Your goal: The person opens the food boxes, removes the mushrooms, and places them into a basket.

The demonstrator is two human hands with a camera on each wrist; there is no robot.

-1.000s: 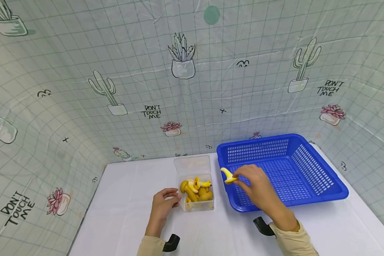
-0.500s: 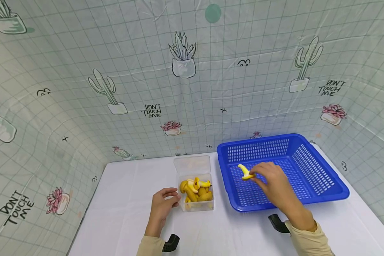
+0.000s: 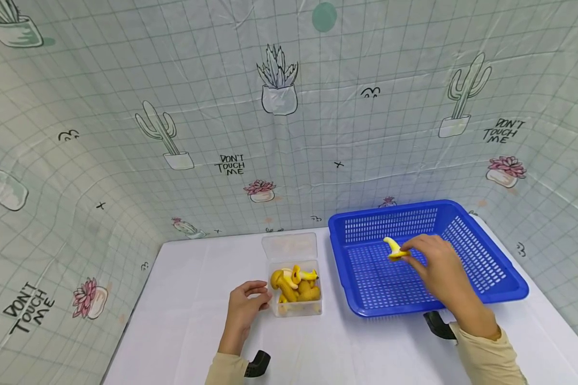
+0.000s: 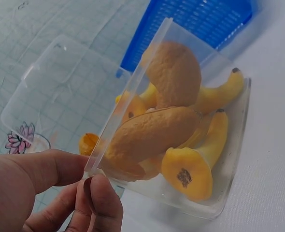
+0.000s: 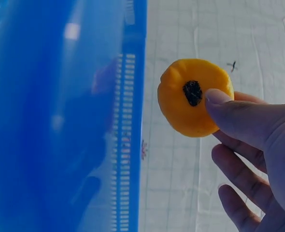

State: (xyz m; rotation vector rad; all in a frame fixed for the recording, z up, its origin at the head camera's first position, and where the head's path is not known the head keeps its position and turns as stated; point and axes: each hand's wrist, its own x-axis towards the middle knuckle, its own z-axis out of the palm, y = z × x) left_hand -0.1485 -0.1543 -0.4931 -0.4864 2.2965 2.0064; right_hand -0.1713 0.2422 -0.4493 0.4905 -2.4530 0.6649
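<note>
My right hand (image 3: 440, 270) pinches a yellow mushroom (image 3: 394, 250) with a pale curved stem, holding it up over the blue basket (image 3: 385, 309). In the right wrist view the round cap (image 5: 181, 111) shows a dark spot, with the thumb pressed on its face. My left hand (image 3: 247, 307) is at the left side of a clear plastic box (image 3: 301, 309); in the left wrist view thumb and forefinger pinch the corner of its rim. Inside the box lie several yellow-brown mushrooms (image 4: 152, 133), some with dark spots. The box's lid (image 3: 289, 247) is folded back behind it.
A white cloth covers the table (image 3: 188, 321). Behind and at both sides hangs a grid-patterned curtain (image 3: 318, 133) printed with cacti. The basket stands right of the box with a gap between them. Black curved pieces (image 3: 258, 364) sit at both wrists.
My right hand has carried the yellow mushroom to the right and farther back, from the basket's left rim to over its middle. The left hand and box have stayed put.
</note>
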